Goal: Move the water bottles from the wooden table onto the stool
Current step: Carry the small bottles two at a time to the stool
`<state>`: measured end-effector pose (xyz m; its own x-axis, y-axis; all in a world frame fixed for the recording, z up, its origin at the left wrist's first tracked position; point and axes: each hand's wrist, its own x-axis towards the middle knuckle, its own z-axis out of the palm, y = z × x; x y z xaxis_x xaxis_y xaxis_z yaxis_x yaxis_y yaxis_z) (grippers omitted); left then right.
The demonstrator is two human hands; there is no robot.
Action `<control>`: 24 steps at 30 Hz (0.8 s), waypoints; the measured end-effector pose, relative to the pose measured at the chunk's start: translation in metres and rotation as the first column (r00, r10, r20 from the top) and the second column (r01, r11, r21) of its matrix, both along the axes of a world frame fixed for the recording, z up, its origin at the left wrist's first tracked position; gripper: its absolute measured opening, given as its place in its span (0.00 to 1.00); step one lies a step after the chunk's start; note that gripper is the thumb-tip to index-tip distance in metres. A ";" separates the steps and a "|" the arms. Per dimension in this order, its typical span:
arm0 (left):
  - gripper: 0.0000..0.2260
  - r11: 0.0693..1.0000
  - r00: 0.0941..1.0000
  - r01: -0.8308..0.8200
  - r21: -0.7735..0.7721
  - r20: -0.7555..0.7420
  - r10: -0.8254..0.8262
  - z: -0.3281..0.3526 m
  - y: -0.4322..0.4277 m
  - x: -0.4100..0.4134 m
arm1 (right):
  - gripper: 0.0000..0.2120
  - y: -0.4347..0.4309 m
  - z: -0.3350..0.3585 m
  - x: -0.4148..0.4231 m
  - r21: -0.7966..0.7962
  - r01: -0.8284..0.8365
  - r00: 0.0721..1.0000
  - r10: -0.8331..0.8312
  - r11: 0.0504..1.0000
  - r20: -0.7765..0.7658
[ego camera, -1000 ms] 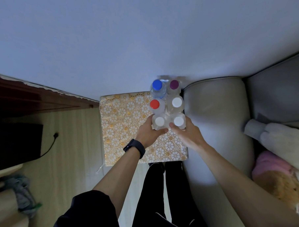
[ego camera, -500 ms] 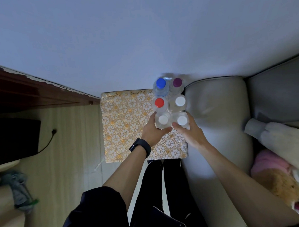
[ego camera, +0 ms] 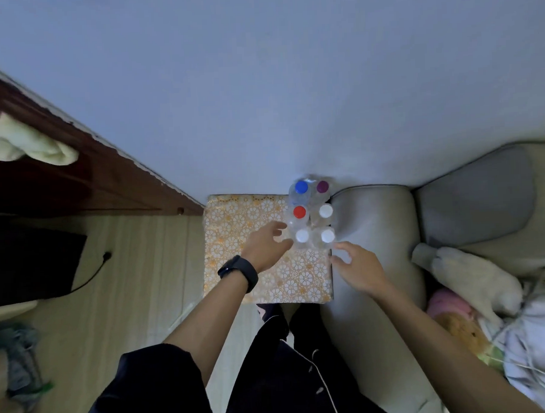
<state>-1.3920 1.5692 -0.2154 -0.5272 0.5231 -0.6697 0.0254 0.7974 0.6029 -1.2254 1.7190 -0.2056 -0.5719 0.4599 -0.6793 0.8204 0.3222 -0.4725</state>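
Wall: big and pale blue, it fills the top, from 10 to 2 o'clock.
Floor: light wood boards at 8 o'clock.
Sofa: a soft grey arm at 3 o'clock, touching the stool's right side.
Wooden furniture: dark red-brown, at 10 o'clock, with a pale towel lying on it.
Stool: a square top with a gold and white flower cover, right in the middle, pushed up to the wall.
Water bottles: six clear bottles stand up together at the stool's back right corner, about 1 o'clock on the stool. They make two rows of three. The caps are blue, purple, red and three white ones.
Left hand: it has a black watch on the wrist. The fingers are spread open beside the near left bottle, at its 9 o'clock. They may just touch it, but they do not wrap it. It holds nothing.
Right hand: open, with curled fingers, at 5 o'clock from the bottles, just beside them. It holds nothing.
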 end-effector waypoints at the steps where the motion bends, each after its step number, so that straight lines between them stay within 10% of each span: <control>1: 0.21 1.000 1.000 -0.008 0.021 -0.028 0.009 0.018 -0.007 -0.003 | 0.17 -0.003 0.015 -0.003 0.038 -0.036 0.999 0.037 0.999 -0.022; 7: 0.19 0.983 0.960 -0.133 0.123 -0.232 0.159 0.112 -0.079 -0.027 | 0.12 -0.046 0.104 -0.058 0.197 -0.212 0.917 0.265 0.957 -0.298; 13: 0.18 0.861 0.757 -0.496 0.113 -0.430 0.492 0.171 -0.202 -0.023 | 0.11 -0.122 0.157 -0.139 0.337 -0.486 0.615 0.590 0.806 -0.523; 18: 0.18 0.636 0.497 -0.767 0.084 -0.549 0.672 0.198 -0.332 0.048 | 0.11 -0.228 0.177 -0.181 0.423 -0.683 0.308 0.760 0.596 -0.573; 24: 0.17 0.157 0.024 -0.976 0.150 -0.644 0.764 0.244 -0.475 0.227 | 0.12 -0.421 0.233 -0.141 0.499 -0.842 -0.147 0.803 0.205 -0.578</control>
<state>-1.1651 1.0946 0.0281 -0.6675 -0.7399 -0.0842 -0.6481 0.5215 0.5550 -1.3660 1.2980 0.0272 -0.6558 -0.7451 0.1214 -0.6370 0.4598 -0.6187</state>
